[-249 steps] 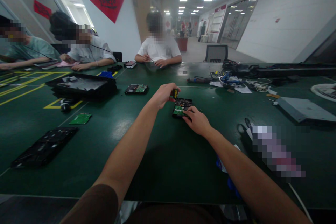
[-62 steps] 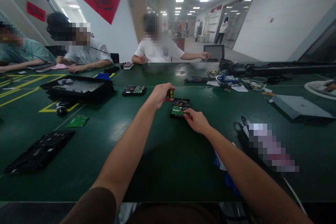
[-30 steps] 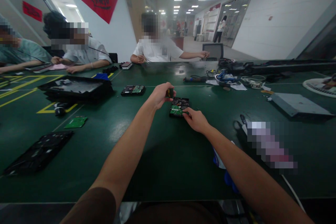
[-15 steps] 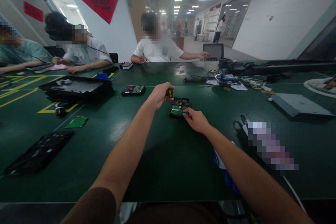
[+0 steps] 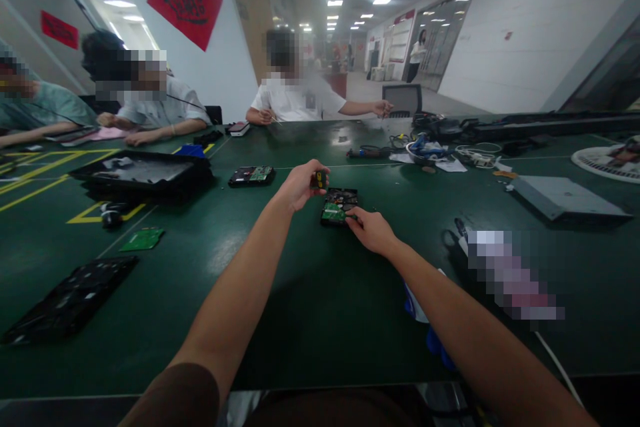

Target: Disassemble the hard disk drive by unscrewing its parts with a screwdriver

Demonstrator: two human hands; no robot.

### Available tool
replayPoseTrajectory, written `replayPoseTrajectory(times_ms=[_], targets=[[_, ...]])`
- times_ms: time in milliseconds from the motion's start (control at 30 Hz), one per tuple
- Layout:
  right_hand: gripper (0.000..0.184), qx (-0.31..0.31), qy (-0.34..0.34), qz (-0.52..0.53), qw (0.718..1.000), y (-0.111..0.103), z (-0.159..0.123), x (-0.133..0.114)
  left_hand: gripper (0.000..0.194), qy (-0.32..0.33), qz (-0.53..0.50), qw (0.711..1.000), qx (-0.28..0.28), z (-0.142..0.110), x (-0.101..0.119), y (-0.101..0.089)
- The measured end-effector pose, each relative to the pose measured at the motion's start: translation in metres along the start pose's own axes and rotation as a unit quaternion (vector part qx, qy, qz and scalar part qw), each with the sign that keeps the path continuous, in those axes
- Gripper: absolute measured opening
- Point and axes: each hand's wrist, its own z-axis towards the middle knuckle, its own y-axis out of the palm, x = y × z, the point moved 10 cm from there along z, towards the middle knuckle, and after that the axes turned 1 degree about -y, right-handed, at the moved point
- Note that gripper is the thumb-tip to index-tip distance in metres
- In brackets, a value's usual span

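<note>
A hard drive [image 5: 340, 197] with a green circuit board [image 5: 333, 213] at its near end lies on the green table in front of me. My left hand [image 5: 304, 185] is closed around a small black-and-yellow block [image 5: 319, 179], just left of the drive's far end and above the table. My right hand [image 5: 371, 229] is at the drive's near right corner, thumb and fingers pinched together beside the circuit board. Something small and dark shows at those fingertips, too small to name. A few tiny dark bits lie right of the drive.
Left stand another hard drive [image 5: 251, 176], a loose green circuit board [image 5: 143, 239], a black panel [image 5: 70, 297] and a black tray [image 5: 143, 170]. Right are a grey metal box [image 5: 570, 198] and a cable pile [image 5: 427, 148]. Several people sit across the table.
The whole view has shifted slightly, so things appear a little further left. Both hands keep nearly the same pose at the hard drive, the left still gripping the block.
</note>
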Motion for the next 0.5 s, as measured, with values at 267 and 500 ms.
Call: replayPoseTrajectory(times_ms=[267,500], targets=[[0.033,0.002,-0.006,0.006,1.0,0.001,0.001,0.001,0.018,-0.002,-0.005,0.999,0.043,-0.001,0.002,-0.008],[0.036,0.0,-0.003,0.005,1.0,0.0,0.001,0.0,0.022,0.005,0.015,1.0,0.01,-0.004,0.005,0.002]])
